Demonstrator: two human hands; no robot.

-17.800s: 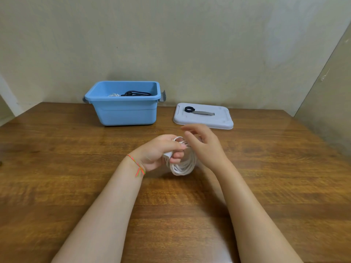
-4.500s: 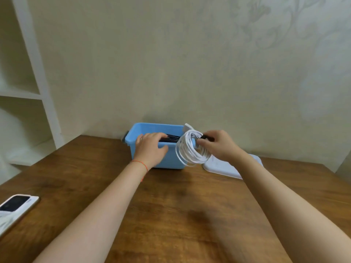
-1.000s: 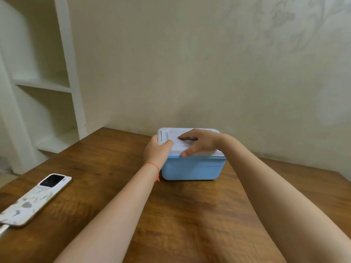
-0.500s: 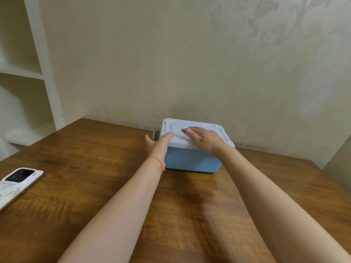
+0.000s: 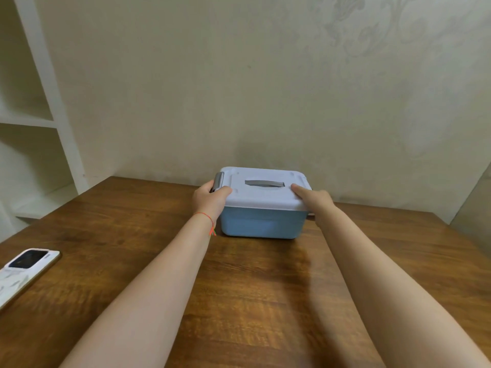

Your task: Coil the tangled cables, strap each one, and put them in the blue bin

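The blue bin (image 5: pixel 259 224) stands near the far edge of the wooden table (image 5: pixel 239 288), close to the wall. A pale lid (image 5: pixel 261 197) with a grey handle (image 5: pixel 264 183) covers it, so the cables inside are hidden. My left hand (image 5: pixel 211 199) holds the bin's left end, thumb on the lid and fingers curled at the grey side latch (image 5: pixel 218 179). My right hand (image 5: pixel 314 199) grips the right end of the lid, thumb on top and the fingers hidden behind the edge.
A phone (image 5: pixel 25 269) in a marbled case lies near the table's left edge. White shelves (image 5: pixel 34 120) stand at the left beyond the table. The wall runs just behind the bin.
The coiled white cable went into the bin and the lid was set on it. In the last second both hands slid from the lid's top to its two ends.
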